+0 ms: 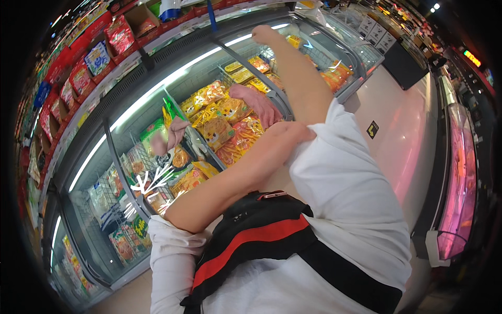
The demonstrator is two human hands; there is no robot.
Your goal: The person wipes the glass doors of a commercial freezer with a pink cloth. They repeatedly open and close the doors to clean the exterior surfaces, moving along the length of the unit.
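Observation:
My left hand (pixel 299 132) grips the bunched white sleeve (pixel 319 137) on my right upper arm. My right arm reaches out over a glass-topped chest freezer (pixel 196 51), and my right hand (pixel 266 35) is curled near its far edge; nothing shows in it. A pink cloth (pixel 257 103) lies by the freezer frame, between my two forearms, over yellow food packs (pixel 213 129) in wire baskets. Farther left, a smaller pinkish shape (pixel 176 131) shows at the glass; I cannot tell whether it is cloth or a reflection.
Shelves of red packs (pixel 80 76) run behind the freezer. More glass sections with bagged food (pixel 121 243) extend to the lower left. A pink-lit display case (pixel 457 176) stands at the right, across a pale floor (pixel 396 129). I wear a black waist bag (pixel 251 231) with a red stripe.

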